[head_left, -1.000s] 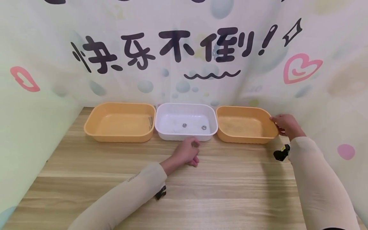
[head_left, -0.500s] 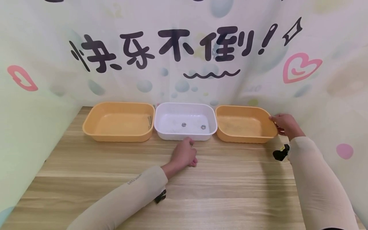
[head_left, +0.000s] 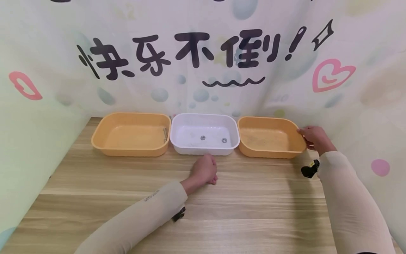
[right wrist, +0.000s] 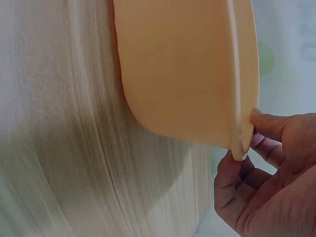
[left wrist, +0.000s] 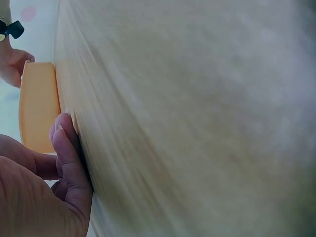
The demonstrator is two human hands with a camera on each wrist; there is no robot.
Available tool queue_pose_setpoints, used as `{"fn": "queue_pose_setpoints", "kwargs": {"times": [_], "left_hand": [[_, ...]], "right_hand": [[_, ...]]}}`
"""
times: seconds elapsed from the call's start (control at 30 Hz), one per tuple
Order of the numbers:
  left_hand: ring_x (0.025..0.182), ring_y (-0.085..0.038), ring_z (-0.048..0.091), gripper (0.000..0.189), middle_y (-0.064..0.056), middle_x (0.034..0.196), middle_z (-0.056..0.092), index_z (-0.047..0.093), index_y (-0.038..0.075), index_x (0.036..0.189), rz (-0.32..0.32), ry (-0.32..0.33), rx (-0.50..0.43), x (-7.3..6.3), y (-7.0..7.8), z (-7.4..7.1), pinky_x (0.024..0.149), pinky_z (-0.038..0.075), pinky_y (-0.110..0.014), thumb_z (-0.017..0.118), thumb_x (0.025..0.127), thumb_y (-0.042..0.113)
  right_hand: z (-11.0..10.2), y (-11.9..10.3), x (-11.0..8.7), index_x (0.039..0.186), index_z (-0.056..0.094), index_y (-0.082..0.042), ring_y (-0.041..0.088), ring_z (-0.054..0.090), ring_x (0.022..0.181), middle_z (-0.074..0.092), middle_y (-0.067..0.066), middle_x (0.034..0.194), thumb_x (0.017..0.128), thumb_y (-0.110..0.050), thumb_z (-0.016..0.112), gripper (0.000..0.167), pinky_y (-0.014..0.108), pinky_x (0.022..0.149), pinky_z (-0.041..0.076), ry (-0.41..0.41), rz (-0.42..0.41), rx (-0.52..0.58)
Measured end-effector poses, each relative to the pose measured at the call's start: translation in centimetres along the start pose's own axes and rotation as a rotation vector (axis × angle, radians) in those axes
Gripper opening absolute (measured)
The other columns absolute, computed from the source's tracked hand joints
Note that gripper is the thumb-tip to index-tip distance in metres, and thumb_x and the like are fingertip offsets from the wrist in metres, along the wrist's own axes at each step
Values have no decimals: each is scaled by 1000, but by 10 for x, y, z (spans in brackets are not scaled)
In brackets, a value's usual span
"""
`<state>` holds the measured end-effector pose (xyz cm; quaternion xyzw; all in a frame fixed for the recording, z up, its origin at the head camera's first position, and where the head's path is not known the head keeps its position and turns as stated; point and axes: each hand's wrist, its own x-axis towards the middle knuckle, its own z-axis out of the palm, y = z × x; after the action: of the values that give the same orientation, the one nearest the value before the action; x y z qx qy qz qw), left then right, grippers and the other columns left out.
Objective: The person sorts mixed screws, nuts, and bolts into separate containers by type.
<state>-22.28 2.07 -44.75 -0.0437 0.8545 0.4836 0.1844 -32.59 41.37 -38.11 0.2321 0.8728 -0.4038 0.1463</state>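
In the head view my left hand [head_left: 204, 169] is low over the table, just in front of the white tray [head_left: 205, 151]. Its fingers are curled, and whether anything is between them I cannot tell. The left wrist view has the side of this hand [left wrist: 66, 170] along the tabletop, the outer fingers lying against the wood. At the far right, my right hand [head_left: 315, 137] pinches the rim of the right orange tray [head_left: 269, 154]; in the right wrist view, the thumb of this hand [right wrist: 276, 173] is on one side of the rim and fingers on the other.
Two metal nuts, a left nut [head_left: 203, 138] and a right nut [head_left: 224, 140], lie in the white tray. Bolts [head_left: 165, 134] lie at the right end of the left orange tray [head_left: 133, 152]. The three trays form a row against the printed backdrop [head_left: 142, 95] on the wooden table [head_left: 241, 211].
My left hand has turned and its fingers have closed up; the round patch seen between thumb and finger a second ago is hidden now. The right hand and the trays stay put.
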Motion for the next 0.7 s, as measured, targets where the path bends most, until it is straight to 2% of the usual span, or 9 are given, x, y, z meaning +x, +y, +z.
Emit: {"fn": "queue_pose_setpoints", "kwargs": {"times": [0.27, 0.37, 0.5, 0.7], "left_hand": [[40, -13, 57, 9, -9, 61, 63, 58, 2, 99, -13, -15, 62, 2, 1, 0, 42, 50, -25, 50, 95, 2], [40, -14, 57, 10, -11, 60, 64, 58, 0, 99, -23, -41, 28, 1, 2, -1, 43, 51, -25, 49, 95, 1], [41, -16, 58, 9, -14, 61, 64, 59, -1, 95, -29, -109, -52, -3, 7, 0, 45, 52, -27, 50, 94, 0], [47, -19, 62, 5, -15, 66, 66, 56, 3, 99, -24, -188, -100, -12, 30, 0, 55, 56, -34, 53, 98, 6]], "right_hand": [[0, 0, 0, 109, 53, -3, 18, 55, 74, 53, 1, 80, 99, -35, 51, 34, 30, 69, 51, 4, -14, 3], [1, 0, 0, 106, 54, -4, 18, 55, 73, 53, 1, 78, 99, -35, 52, 32, 30, 68, 51, 12, -15, 6], [1, -1, -1, 104, 55, -5, 18, 55, 71, 52, 0, 77, 99, -34, 52, 30, 31, 68, 51, 13, -10, 12], [1, 0, -3, 104, 53, -4, 17, 55, 71, 52, -1, 76, 99, -35, 52, 31, 30, 67, 51, 16, -17, 3]]}}
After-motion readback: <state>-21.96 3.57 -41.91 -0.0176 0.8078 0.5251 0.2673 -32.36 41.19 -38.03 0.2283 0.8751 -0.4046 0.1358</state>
